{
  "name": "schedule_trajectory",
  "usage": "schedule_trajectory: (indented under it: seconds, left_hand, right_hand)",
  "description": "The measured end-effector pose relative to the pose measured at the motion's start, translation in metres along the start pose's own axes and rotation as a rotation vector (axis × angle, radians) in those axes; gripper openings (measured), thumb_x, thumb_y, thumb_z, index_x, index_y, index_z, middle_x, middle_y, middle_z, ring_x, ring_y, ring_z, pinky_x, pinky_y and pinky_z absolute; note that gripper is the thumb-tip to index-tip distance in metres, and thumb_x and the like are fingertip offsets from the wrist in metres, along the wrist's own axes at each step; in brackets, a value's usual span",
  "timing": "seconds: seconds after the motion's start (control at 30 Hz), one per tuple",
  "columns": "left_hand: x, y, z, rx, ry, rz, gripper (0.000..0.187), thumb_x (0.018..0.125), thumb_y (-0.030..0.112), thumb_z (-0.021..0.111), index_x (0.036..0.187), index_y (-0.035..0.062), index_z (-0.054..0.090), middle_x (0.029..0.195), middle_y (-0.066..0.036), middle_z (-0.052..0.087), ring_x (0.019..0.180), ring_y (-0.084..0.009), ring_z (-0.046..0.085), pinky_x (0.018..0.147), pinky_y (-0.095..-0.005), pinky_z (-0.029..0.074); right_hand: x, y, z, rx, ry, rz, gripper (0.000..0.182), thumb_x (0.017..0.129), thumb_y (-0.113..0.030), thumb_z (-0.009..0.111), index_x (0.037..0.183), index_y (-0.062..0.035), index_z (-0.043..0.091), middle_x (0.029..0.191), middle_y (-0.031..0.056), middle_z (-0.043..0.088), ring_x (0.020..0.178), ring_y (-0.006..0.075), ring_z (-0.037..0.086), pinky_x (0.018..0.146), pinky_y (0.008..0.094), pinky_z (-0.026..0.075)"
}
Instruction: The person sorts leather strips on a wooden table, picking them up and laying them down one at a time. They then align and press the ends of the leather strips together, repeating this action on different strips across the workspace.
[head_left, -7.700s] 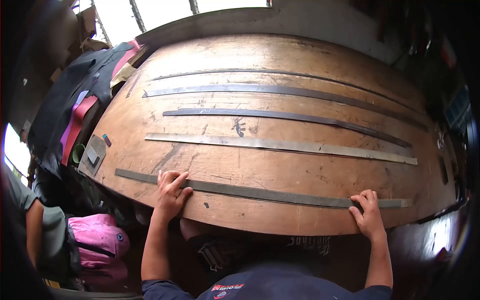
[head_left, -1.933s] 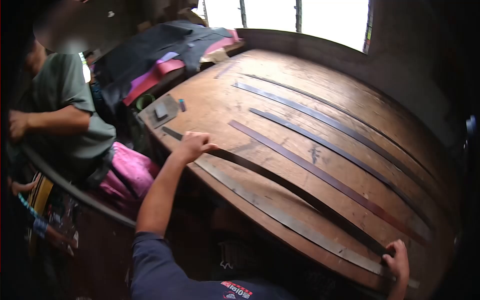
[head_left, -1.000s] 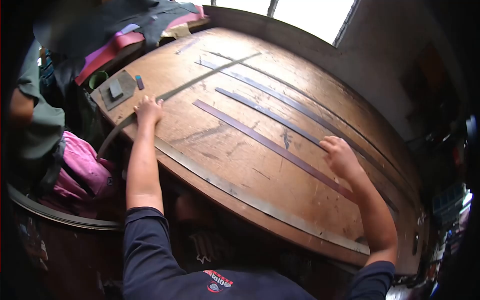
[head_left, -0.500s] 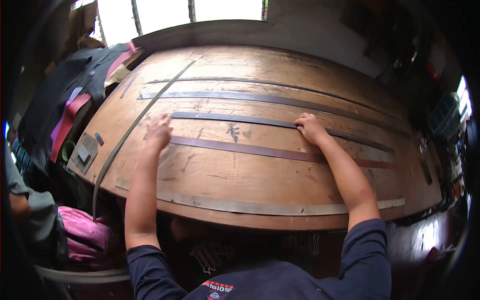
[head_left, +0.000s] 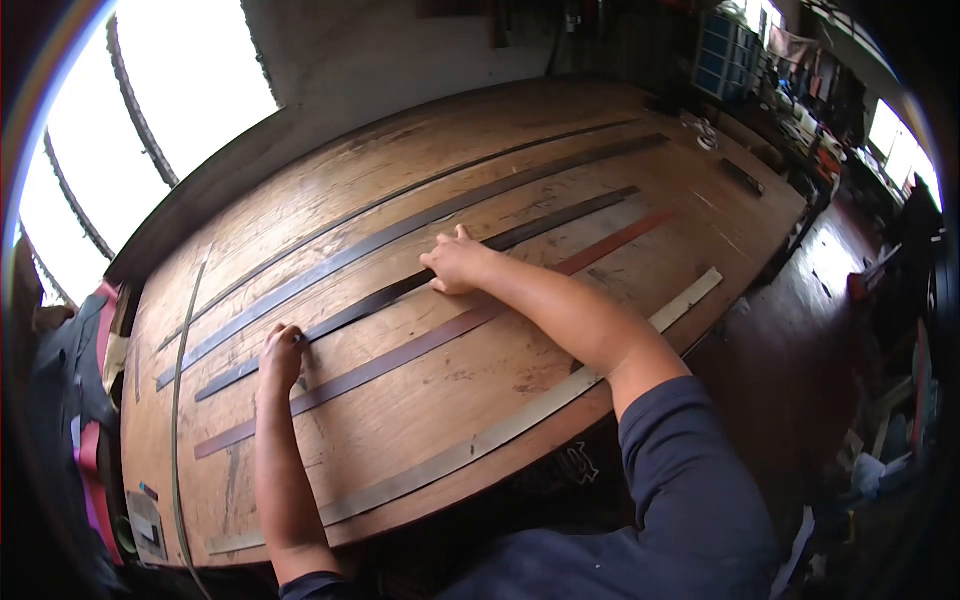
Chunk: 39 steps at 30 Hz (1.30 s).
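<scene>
A long black strip [head_left: 370,303] lies flat across the wooden table, between a wider dark grey strip [head_left: 330,262] and a reddish-brown strip [head_left: 400,355]. My left hand [head_left: 283,355] has its fingers curled closed at the near edge of the black strip, a little in from its left end. Farther along, around the strip's middle, my right hand [head_left: 458,262] grips it, thumb at the near edge and fingers over the top. Parts of the strip are hidden under both hands.
A pale strip [head_left: 450,460] runs along the table's near edge. A thin dark strip [head_left: 400,192] lies at the back. One narrow greenish strip [head_left: 177,430] crosses the left side. A small grey block [head_left: 146,525] sits at the left corner. Dark sheets [head_left: 55,370] hang beyond.
The view has swung to the right. My left hand has moved onto the black strip from beside its left end, and its fingers have curled closed. My right hand stays on the strip.
</scene>
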<state>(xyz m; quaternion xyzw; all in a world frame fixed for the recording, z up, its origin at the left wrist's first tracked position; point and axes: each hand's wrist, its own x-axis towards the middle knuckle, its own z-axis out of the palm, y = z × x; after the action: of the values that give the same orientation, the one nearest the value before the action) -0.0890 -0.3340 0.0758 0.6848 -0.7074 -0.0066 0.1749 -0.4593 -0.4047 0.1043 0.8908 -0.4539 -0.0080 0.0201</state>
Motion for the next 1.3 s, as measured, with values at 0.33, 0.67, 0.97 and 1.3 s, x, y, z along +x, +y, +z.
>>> schedule_trajectory:
  seconds: [0.33, 0.67, 0.97, 1.3]
  left_hand:
    - [0.007, 0.006, -0.003, 0.042, -0.035, -0.066, 0.02, 0.081, 0.011, 0.069, 0.096, 0.0036, 0.059, 0.104, -0.018, 0.062, 0.103, -0.0393, 0.059, 0.084, -0.0462, 0.047]
    - [0.036, -0.009, -0.015, 0.125, -0.166, 0.193, 0.016, 0.08, 0.012, 0.072, 0.086, 0.0028, 0.06, 0.093, -0.02, 0.066, 0.091, -0.0393, 0.062, 0.076, -0.045, 0.05]
    - [0.042, -0.015, -0.012, 0.016, -0.398, 0.051, 0.024, 0.08, -0.003, 0.055, 0.097, 0.0096, 0.067, 0.091, -0.017, 0.07, 0.085, -0.0331, 0.068, 0.073, -0.0413, 0.053]
    - [0.021, -0.074, -0.042, 0.595, -0.463, -0.34, 0.048, 0.075, 0.015, 0.057, 0.122, 0.0122, 0.065, 0.115, -0.017, 0.068, 0.107, -0.035, 0.064, 0.095, -0.0403, 0.05]
  right_hand:
    - [-0.136, 0.233, 0.009, -0.148, 0.095, 0.668, 0.033, 0.093, -0.033, 0.062, 0.115, -0.0096, 0.068, 0.119, 0.0111, 0.067, 0.129, 0.0324, 0.048, 0.113, 0.0695, 0.018]
    - [-0.128, 0.256, -0.024, -0.056, -0.021, 0.749, 0.038, 0.094, -0.036, 0.063, 0.118, -0.0072, 0.068, 0.13, 0.013, 0.061, 0.132, 0.0336, 0.046, 0.108, 0.0725, 0.024]
    - [-0.111, 0.274, -0.057, 0.133, 0.302, 0.461, 0.026, 0.083, -0.024, 0.075, 0.093, -0.0005, 0.069, 0.092, 0.0257, 0.066, 0.092, 0.0414, 0.065, 0.078, 0.0456, 0.05]
    - [-0.142, 0.368, -0.035, -0.011, 0.48, 0.454, 0.035, 0.09, -0.025, 0.069, 0.11, 0.0042, 0.064, 0.111, 0.0277, 0.064, 0.109, 0.0441, 0.059, 0.092, 0.0468, 0.049]
